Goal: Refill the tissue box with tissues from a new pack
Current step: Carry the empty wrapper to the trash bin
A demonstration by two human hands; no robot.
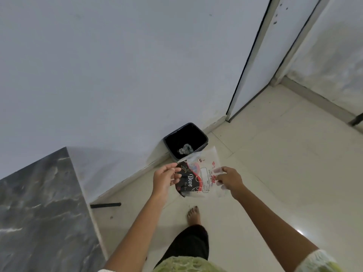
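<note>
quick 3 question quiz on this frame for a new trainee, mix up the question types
1. True or false: the black bin against the wall already has something crumpled in it.
2. Multiple choice: the empty plastic wrapper is A) lying on the floor, B) held in the air in front of the bin, C) resting on the marble table.
3. Short answer: which hand grips the clear end of the wrapper?

Key
1. True; a pale crumpled wad lies at the bottom.
2. B
3. The right hand; the left hand is at the dark printed end, fingers spread.
</note>
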